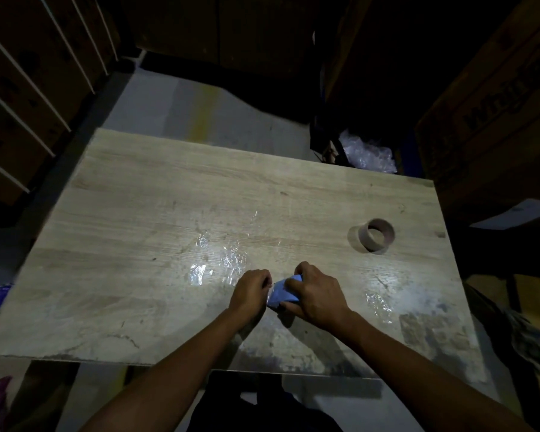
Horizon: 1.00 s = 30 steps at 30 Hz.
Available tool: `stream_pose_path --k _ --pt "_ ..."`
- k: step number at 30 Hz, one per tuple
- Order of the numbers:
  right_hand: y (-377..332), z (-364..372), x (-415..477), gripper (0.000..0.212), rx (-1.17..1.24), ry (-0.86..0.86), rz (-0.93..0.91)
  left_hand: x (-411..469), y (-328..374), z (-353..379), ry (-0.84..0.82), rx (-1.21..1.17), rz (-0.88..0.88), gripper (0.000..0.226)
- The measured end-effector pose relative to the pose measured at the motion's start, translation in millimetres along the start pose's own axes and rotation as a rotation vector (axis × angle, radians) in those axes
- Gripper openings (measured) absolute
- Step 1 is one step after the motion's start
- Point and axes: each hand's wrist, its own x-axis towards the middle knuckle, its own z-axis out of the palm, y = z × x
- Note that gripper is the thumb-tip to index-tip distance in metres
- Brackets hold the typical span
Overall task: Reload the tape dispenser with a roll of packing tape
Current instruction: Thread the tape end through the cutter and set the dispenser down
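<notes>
- A blue tape dispenser (280, 294) is gripped by the right hand (317, 296), whose fingers are curled closed over its top and near side; it is held low over the near middle of the surface (156, 213)
- The left hand (250, 293) is closed at the dispenser's left end, fingertips pinched there; whether a tape end is caught between them cannot be told
- A brown ring (375, 235), judged to be a spent core or a thin roll, lies on its side well apart to the right; no full roll is clearly made out
- A slip is judged possible: much of the dispenser is covered by the hands, so a pull from the left could twist it out of the grip
- Clear film could fold onto itself or stick to the surface, where shiny tape patches (222, 265) are already seen
- A cutter blade near the pinching fingers is a likely hazard, though none is visible
- The surface is pale wood grain, scuffed and stained toward the near edge
- The room is dim; cardboard boxes (496, 113) are stacked around, and bubble wrap (367, 154) is seen beyond the far edge
</notes>
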Motion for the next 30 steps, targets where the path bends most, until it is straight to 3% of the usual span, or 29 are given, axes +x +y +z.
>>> stream_pose_path --k 6,12,16,24,30 --pt "0.4 -1.4 4.1 0.047 -0.020 0.037 -0.064 -7.1 -5.6 6.1 0.140 0.211 0.135 0.027" --pt "-1.0 -4.2 11.2 0.046 -0.084 0.027 -0.122 -32.2 -44.6 17.5 -0.111 0.562 0.452 0.064" --pt "-6.1 -11.7 17.6 0.055 -0.128 0.006 -0.143 -39.7 -44.9 10.8 -0.135 0.612 0.479 0.069" --pt "-29.5 -30.3 38.0 0.044 -0.271 -0.127 -0.243 -39.2 -44.2 14.2 -0.232 0.735 0.434 0.082" --pt "-70.8 -41.9 58.8 0.036 -0.348 -0.224 -0.241 -39.8 -32.5 3.9 -0.248 0.554 0.409 0.077"
